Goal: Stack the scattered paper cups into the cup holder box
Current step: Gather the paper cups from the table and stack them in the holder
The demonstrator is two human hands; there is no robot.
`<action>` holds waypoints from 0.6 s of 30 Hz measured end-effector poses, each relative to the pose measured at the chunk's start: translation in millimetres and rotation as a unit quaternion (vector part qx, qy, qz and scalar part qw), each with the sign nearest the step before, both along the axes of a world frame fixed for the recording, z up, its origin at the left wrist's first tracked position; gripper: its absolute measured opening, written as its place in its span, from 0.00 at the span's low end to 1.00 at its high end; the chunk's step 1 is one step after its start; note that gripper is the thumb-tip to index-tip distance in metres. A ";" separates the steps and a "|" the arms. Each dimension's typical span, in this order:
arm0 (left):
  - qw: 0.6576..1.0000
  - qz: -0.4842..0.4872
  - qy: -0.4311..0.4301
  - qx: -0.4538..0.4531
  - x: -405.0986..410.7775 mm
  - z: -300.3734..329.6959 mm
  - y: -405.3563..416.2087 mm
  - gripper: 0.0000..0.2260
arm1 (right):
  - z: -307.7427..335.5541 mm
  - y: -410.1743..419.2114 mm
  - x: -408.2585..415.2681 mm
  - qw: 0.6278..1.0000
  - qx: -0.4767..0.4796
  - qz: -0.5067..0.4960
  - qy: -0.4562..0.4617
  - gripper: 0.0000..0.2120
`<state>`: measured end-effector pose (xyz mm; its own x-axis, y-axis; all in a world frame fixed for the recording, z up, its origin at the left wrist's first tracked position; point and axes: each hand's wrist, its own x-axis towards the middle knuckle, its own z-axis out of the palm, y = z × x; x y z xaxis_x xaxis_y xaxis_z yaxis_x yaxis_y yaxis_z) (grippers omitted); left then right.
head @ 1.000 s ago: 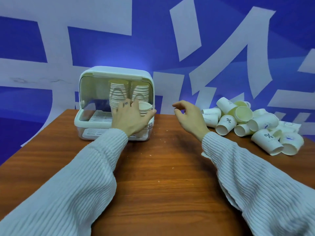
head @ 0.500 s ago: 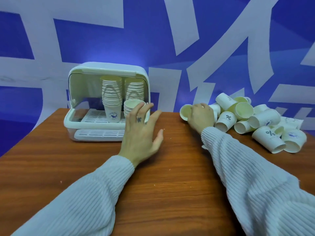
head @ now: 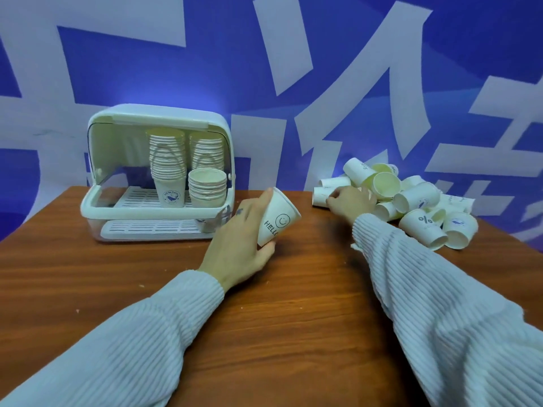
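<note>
The left hand [head: 238, 248] grips a tilted white paper "HELLO" cup [head: 277, 220] near the tabletop's far edge, risking crushing it, while the right hand [head: 349, 202] curls into the heap of white paper cups [head: 417, 201], possibly toppling them.

Ribbed pale-blue knit sleeves [head: 132, 342]; small dark mark on left hand [head: 238, 248].
</note>
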<state>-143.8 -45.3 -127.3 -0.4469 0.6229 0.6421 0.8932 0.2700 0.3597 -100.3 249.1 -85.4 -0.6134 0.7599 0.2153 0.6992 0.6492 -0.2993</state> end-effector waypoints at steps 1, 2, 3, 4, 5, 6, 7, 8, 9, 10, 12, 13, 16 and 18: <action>1.000 0.000 0.004 -0.004 0.0 -1.2 0.1 0.44 | -2.6 4.7 -0.7 0.999 -0.011 -0.009 -0.031 0.15; 1.000 -0.001 0.009 -0.005 -0.5 -1.9 -0.5 0.43 | -4.8 8.4 -4.0 0.999 -0.018 -0.014 -0.042 0.15; 1.000 -0.003 0.010 -0.004 -1.2 -2.4 -1.3 0.43 | -6.8 11.0 -7.4 0.999 -0.019 -0.015 -0.040 0.15; 1.000 -0.004 0.006 0.000 -1.9 -2.5 -2.0 0.43 | -8.7 12.4 -9.7 0.999 -0.019 -0.012 -0.026 0.15; 1.000 -0.005 -0.002 0.007 -2.5 -2.4 -2.4 0.43 | -9.5 12.0 -10.7 1.000 -0.018 -0.004 0.000 0.14; 1.000 -0.004 -0.014 0.018 -2.4 -1.5 -2.6 0.42 | -9.2 9.9 -10.3 0.999 -0.022 0.005 0.034 0.13; 0.999 -0.001 -0.031 0.034 -1.8 -0.4 -3.3 0.41 | -9.3 6.7 -9.2 0.997 -0.027 0.019 0.068 0.13; 0.997 0.003 -0.054 0.053 -1.2 1.3 -4.1 0.40 | -9.2 3.5 -7.9 0.993 -0.028 0.036 0.107 0.12; 0.994 0.007 -0.075 0.076 -0.5 4.5 -5.2 0.39 | -8.4 -0.9 -5.9 0.987 -0.026 0.054 0.147 0.11; 0.991 0.012 -0.091 0.101 -0.5 8.6 -6.6 0.37 | -6.5 -7.0 -3.6 0.980 -0.026 0.067 0.188 0.10; 0.981 0.028 -0.103 0.164 -1.7 19.9 -9.8 0.36 | 2.1 -22.9 -0.2 0.958 -0.030 0.098 0.267 0.06; 0.973 0.040 -0.109 0.199 -3.7 26.3 -11.5 0.35 | 8.7 -34.0 1.1 0.943 -0.041 0.123 0.306 0.05; 0.940 0.102 -0.132 0.297 -12.3 47.5 -19.6 0.32 | 33.3 -76.7 1.3 0.873 -0.095 0.219 0.425 0.09; 0.912 0.151 -0.148 0.351 -24.1 56.8 -27.9 0.32 | 50.9 -108.2 -3.0 0.833 -0.104 0.284 0.463 0.09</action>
<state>-167.9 -73.2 -70.5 -0.7489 -0.0758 0.6584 0.6516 0.0976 0.7523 -103.3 140.9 -34.6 -0.5302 0.4841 0.6961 -0.2970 0.6630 -0.6872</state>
